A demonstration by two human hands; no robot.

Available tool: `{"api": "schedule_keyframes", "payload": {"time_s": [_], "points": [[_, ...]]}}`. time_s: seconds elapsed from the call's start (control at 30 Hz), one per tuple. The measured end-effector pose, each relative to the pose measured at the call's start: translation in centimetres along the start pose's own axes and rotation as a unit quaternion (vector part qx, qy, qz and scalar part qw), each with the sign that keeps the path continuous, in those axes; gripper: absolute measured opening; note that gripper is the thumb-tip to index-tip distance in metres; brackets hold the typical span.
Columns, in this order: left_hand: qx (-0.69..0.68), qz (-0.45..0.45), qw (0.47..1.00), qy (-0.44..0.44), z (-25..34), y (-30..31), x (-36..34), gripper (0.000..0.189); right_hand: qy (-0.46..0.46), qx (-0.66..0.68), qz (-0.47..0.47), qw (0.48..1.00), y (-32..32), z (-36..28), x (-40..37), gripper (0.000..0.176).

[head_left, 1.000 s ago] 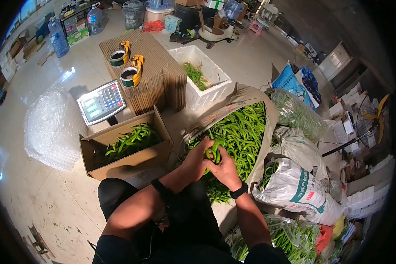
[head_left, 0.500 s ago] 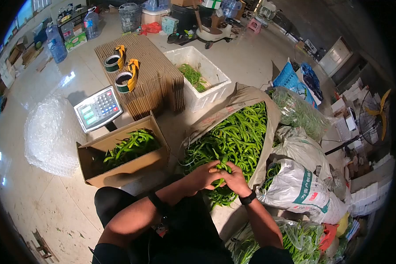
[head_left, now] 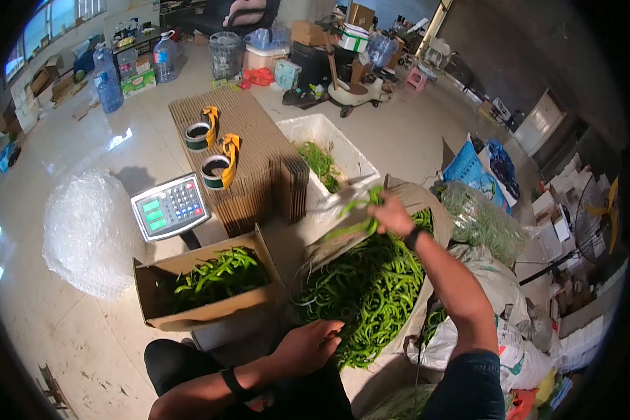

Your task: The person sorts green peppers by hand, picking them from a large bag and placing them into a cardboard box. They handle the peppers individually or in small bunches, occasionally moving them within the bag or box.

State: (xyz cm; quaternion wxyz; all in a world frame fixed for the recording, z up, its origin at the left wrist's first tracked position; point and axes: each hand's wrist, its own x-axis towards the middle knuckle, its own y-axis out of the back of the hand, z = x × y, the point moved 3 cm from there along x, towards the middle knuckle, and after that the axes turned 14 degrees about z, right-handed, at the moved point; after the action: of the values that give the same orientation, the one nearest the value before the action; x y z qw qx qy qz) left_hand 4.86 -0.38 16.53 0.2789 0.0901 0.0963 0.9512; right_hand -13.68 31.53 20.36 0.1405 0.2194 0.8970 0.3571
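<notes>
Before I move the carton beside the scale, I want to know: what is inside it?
Inside the cardboard carton there are green peppers, heaped toward its right end. Whatever lies beneath them is covered, and the shadowed left end is too dark to tell.

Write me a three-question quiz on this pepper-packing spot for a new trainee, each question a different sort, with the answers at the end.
1. Multiple choice: What is the person's right hand holding?
A) a water bottle
B) green peppers
C) a sheet of bubble wrap

2. True or false: Two tape rolls rest on top of the stacked cardboard.

3. Fill in the blank: The lit screens on the scale glow ______ in color.

Key: 1. B; 2. True; 3. green
</notes>
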Motion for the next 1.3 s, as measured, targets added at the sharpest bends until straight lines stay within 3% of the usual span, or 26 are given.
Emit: {"api": "schedule_keyframes", "payload": {"time_s": [0.03,0.07,0.1,0.17,0.27,0.37,0.4,0.43,0.47,0.5,0.53,0.57,0.6,0.63,0.7,0.73,0.77,0.93,1.0,1.13,1.2,1.3], "points": [[0.021,-0.004,1.000,0.021,-0.2,0.5,0.0,0.033,0.115,-0.117,0.045,0.985,0.4,-1.8,4.6,0.057],[0.021,-0.001,1.000,0.019,-0.4,0.9,0.1,0.033,0.225,-0.118,0.080,0.964,1.1,-2.4,8.7,0.074],[0.026,0.017,1.000,0.000,-0.6,1.3,0.2,0.031,0.238,-0.162,0.156,0.945,1.7,-3.0,11.9,0.082],[0.032,0.036,0.999,-0.015,-1.0,2.1,0.4,0.029,0.179,-0.174,0.222,0.943,2.7,-6.3,12.9,0.074],[0.047,0.061,0.996,-0.046,-0.5,2.8,-0.2,0.025,0.221,-0.094,0.261,0.935,0.5,-5.3,11.6,0.061],[0.039,0.110,0.993,-0.017,-0.1,4.6,0.7,0.023,0.230,-0.120,0.113,0.959,-5.3,0.3,4.8,0.040],[0.057,0.129,0.990,-0.002,-0.6,5.1,0.8,0.023,0.196,-0.044,0.028,0.979,-7.2,2.2,0.7,0.033],[0.073,0.143,0.987,0.018,-1.0,5.4,0.8,0.023,0.181,0.006,0.001,0.983,-9.8,6.6,-2.2,0.031],[0.043,0.164,0.985,0.029,-1.4,5.9,1.2,0.022,0.071,0.007,-0.058,0.996,-10.0,8.0,-5.1,0.033],[0.015,0.186,0.981,0.042,-1.6,6.3,1.5,0.022,0.189,0.011,-0.033,0.981,-13.8,13.7,-9.7,0.033],[-0.064,0.195,0.973,0.105,-1.2,6.6,1.7,0.015,0.184,-0.025,-0.054,0.981,-14.6,15.6,-13.7,0.033],[-0.140,0.207,0.955,0.159,-2.6,6.4,1.4,0.015,0.037,-0.121,-0.217,0.968,-16.0,18.8,-16.7,0.043],[-0.153,0.195,0.953,0.177,-2.9,6.7,1.4,0.016,0.213,-0.165,-0.150,0.951,-17.9,23.7,-20.5,0.046],[-0.143,0.200,0.955,0.164,-2.9,6.8,1.1,0.016,0.328,-0.121,-0.038,0.936,-20.9,30.0,-24.6,0.046],[-0.129,0.193,0.960,0.155,-3.1,7.0,0.8,0.016,0.061,-0.179,-0.207,0.960,-20.0,25.7,-29.8,0.035],[-0.116,0.189,0.961,0.162,-3.4,7.2,0.4,0.016,0.137,-0.211,-0.185,0.950,-23.3,31.9,-33.3,0.042],[-0.105,0.186,0.962,0.168,-3.7,7.2,0.1,0.016,0.122,-0.240,-0.181,0.946,-24.1,33.2,-35.7,0.045],[-0.087,0.182,0.958,0.202,-5.0,6.8,-0.1,0.018,0.128,-0.265,-0.117,0.949,-23.9,34.5,-40.6,0.053],[-0.084,0.182,0.957,0.210,-5.3,6.7,-0.1,0.020,0.028,-0.252,-0.094,0.963,-23.5,34.5,-40.7,0.054],[-0.080,0.181,0.956,0.217,-5.2,6.4,0.5,0.020,-0.043,-0.234,-0.041,0.970,-22.5,34.6,-39.4,0.062],[-0.071,0.166,0.961,0.211,-5.1,6.2,0.8,0.020,0.044,-0.227,0.062,0.971,-20.5,32.1,-37.9,0.070],[-0.079,0.151,0.963,0.211,-5.5,5.6,0.8,0.019,0.114,-0.263,0.087,0.954,-19.2,30.0,-36.0,0.074]]}}
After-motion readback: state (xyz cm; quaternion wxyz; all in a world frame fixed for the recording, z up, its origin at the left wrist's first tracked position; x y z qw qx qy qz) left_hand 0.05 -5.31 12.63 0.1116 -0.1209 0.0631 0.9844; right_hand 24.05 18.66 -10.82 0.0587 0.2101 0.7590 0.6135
